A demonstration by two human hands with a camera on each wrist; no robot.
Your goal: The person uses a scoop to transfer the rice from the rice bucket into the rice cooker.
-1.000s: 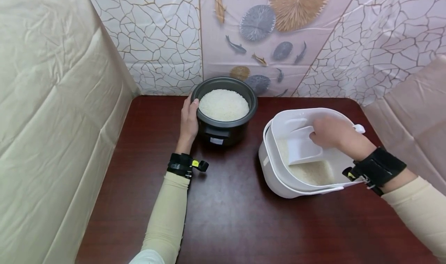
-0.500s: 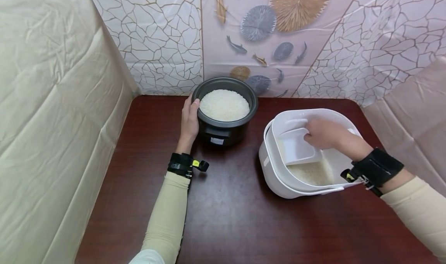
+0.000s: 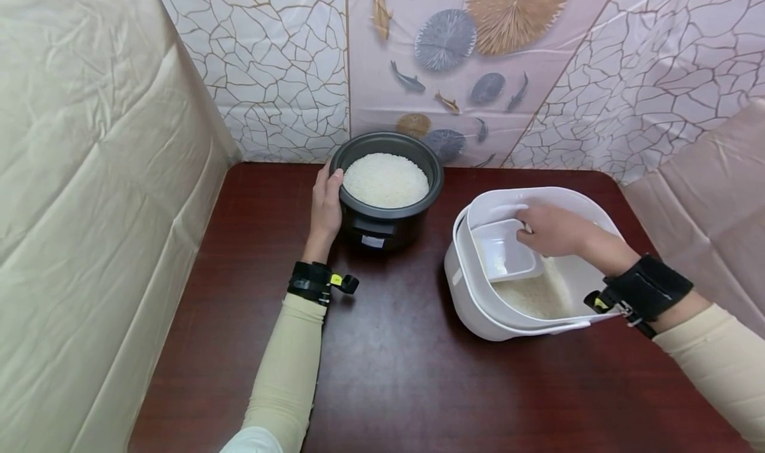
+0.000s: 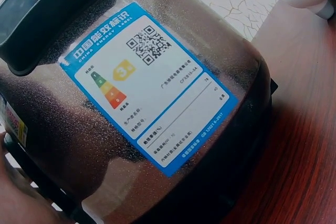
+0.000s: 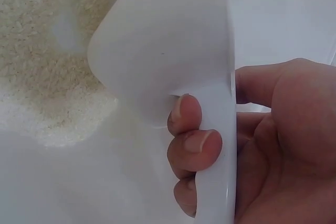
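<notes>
A dark rice cooker (image 3: 372, 230) holding a mound of white rice (image 3: 386, 181) stands at the table's back edge. My left hand (image 3: 325, 208) grips its left side, the thumb up at the rim. In the left wrist view, part of that hand (image 4: 23, 198) shows at a black handle, and a blue-edged energy label (image 4: 152, 87) covers the cooker's wall. At the right, my right hand (image 3: 552, 230) grips the handle of a white scoop (image 3: 505, 248) inside a white rice bin (image 3: 491, 317). Several fingers curl round the scoop's handle in the right wrist view. Loose rice (image 5: 58, 77) lies by the scoop's edge.
The bin's handle (image 3: 558, 327) lies along its front rim. The reddish-brown table (image 3: 394, 386) runs between cooker and bin toward the front. Beige padded cloth (image 3: 113, 194) walls the left side, and patterned sheeting (image 3: 287, 61) stands behind.
The scoop has shifted left inside the bin and turned, so more of its inside faces up. My right hand moved left with it. The left hand stays on the rice cooker.
</notes>
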